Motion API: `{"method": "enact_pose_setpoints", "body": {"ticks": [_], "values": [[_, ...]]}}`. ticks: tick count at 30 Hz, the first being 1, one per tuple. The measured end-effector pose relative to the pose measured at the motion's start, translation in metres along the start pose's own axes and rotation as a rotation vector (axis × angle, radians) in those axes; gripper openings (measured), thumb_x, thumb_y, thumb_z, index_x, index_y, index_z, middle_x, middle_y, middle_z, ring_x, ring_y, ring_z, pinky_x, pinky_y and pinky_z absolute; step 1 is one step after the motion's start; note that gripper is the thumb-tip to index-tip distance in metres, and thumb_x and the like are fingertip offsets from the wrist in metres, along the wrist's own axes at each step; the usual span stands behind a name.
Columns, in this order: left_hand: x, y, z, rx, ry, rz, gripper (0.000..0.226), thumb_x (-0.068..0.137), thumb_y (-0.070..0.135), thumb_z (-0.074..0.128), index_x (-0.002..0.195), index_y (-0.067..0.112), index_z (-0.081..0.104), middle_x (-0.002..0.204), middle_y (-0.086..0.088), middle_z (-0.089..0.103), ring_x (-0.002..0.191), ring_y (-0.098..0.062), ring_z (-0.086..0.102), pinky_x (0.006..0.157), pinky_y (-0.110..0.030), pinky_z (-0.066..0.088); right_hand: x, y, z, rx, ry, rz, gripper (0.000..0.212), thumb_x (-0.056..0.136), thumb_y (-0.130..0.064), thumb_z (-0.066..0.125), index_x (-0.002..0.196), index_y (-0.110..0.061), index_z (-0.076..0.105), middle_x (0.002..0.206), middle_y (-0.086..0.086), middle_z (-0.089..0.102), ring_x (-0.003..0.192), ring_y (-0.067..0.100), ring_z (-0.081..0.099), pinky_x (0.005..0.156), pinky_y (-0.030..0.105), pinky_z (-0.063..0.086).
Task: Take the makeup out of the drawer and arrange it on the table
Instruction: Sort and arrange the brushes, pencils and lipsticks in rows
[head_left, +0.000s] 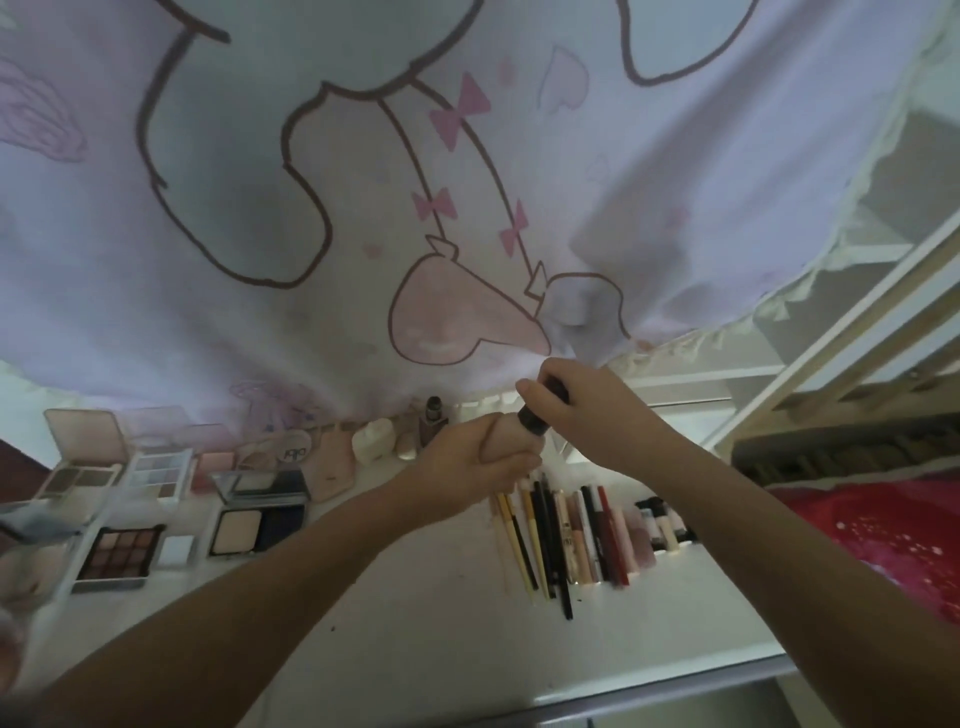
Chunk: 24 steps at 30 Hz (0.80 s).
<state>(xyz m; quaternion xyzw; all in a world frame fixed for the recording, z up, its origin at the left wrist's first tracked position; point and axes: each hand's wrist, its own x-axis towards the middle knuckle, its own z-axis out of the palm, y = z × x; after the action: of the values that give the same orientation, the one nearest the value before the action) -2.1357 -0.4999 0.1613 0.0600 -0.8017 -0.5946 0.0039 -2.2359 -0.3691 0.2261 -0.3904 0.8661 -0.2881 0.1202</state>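
Observation:
Both hands meet above the white table (415, 623) on one beige foundation bottle (511, 439) with a dark cap (535, 418). My left hand (467, 462) grips the beige body. My right hand (582, 410) grips the dark cap from above. Below them lies a row of pencils, brushes and lipstick tubes (571, 530). At the left sit several open palettes: a brown eyeshadow palette (122, 553), a powder compact (254, 525) and a pale palette (158, 467). Small bottles and a round compact (374, 439) stand at the table's back edge.
A white and pink cartoon-print curtain (363, 208) hangs down to the table's back edge. A red cloth (883, 540) lies at the right, behind it a wooden frame (831, 338). The table's front edge and the drawer's opening (675, 712) show at the bottom.

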Motion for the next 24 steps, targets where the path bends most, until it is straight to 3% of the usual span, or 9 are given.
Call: {"method": "enact_pose_setpoints", "body": {"ticks": [4,8,11,14,16,19,21,24], "values": [[-0.02,0.018,-0.017,-0.02,-0.143,0.012,0.01,0.08,0.041,0.059,0.085,0.033,0.06,0.07,-0.004,0.063,0.05,-0.01,0.05,0.045,-0.02,0.04,-0.013,-0.013,0.001,0.023,0.011,-0.103,0.035,0.095,-0.034,0.045,0.078,-0.004,0.05,0.061,0.002,0.045,0.052,0.012,0.038,0.048,0.016,0.033],[-0.032,0.036,-0.03,-0.086,-0.3,-0.048,0.017,0.085,0.033,0.056,0.083,0.015,0.056,0.071,-0.01,0.061,0.046,-0.013,0.045,0.041,-0.021,0.037,-0.022,-0.017,-0.009,0.086,-0.057,-0.233,0.02,0.095,-0.033,0.045,0.082,-0.019,0.05,0.066,-0.003,0.051,0.055,0.007,0.046,0.052,0.018,0.039],[-0.036,0.044,-0.036,0.161,-0.218,-0.017,0.015,0.088,0.033,0.06,0.093,0.019,0.058,0.073,-0.004,0.064,0.052,-0.01,0.051,0.047,-0.019,0.042,-0.025,-0.021,-0.025,0.122,-0.261,-0.181,0.023,0.096,-0.041,0.039,0.089,-0.023,0.052,0.066,-0.006,0.058,0.053,0.0,0.052,0.048,0.013,0.041],[-0.038,0.048,-0.037,0.438,-0.076,0.037,0.028,0.083,0.042,0.062,0.101,0.021,0.058,0.079,0.002,0.064,0.062,-0.008,0.057,0.058,-0.021,0.045,-0.021,-0.026,-0.037,0.07,-0.342,-0.076,0.046,0.093,-0.055,0.029,0.075,-0.021,0.054,0.049,-0.008,0.054,0.039,0.002,0.043,0.045,0.011,0.035],[-0.04,0.05,-0.039,0.45,-0.032,0.035,0.029,0.081,0.045,0.063,0.099,0.024,0.057,0.076,0.006,0.065,0.063,-0.005,0.059,0.06,-0.023,0.048,-0.019,-0.029,-0.04,0.02,-0.322,-0.12,0.034,0.096,-0.047,0.037,0.077,-0.023,0.054,0.052,-0.011,0.052,0.041,0.001,0.041,0.046,0.013,0.035],[-0.042,0.052,-0.045,0.457,0.017,0.011,0.031,0.08,0.046,0.064,0.101,0.025,0.057,0.073,0.009,0.066,0.059,0.003,0.059,0.056,-0.017,0.044,-0.022,-0.032,-0.046,0.115,-0.339,-0.191,0.005,0.094,-0.034,0.05,0.097,-0.035,0.054,0.081,-0.011,0.063,0.067,-0.004,0.058,0.058,0.014,0.049],[-0.043,0.053,-0.046,0.46,0.025,0.028,0.032,0.079,0.045,0.065,0.102,0.023,0.058,0.076,0.009,0.066,0.063,0.0,0.061,0.058,-0.018,0.048,-0.023,-0.035,-0.046,0.133,-0.366,-0.145,0.013,0.092,-0.042,0.05,0.1,-0.032,0.055,0.083,-0.008,0.069,0.07,0.0,0.064,0.058,0.015,0.051],[-0.045,0.055,-0.044,0.483,-0.003,0.033,0.034,0.079,0.046,0.065,0.101,0.021,0.058,0.079,0.006,0.067,0.071,-0.009,0.064,0.071,-0.033,0.056,-0.022,-0.038,-0.042,0.027,-0.324,-0.107,0.028,0.095,-0.045,0.042,0.089,-0.022,0.056,0.061,-0.011,0.067,0.05,-0.003,0.057,0.049,0.012,0.044]]}}
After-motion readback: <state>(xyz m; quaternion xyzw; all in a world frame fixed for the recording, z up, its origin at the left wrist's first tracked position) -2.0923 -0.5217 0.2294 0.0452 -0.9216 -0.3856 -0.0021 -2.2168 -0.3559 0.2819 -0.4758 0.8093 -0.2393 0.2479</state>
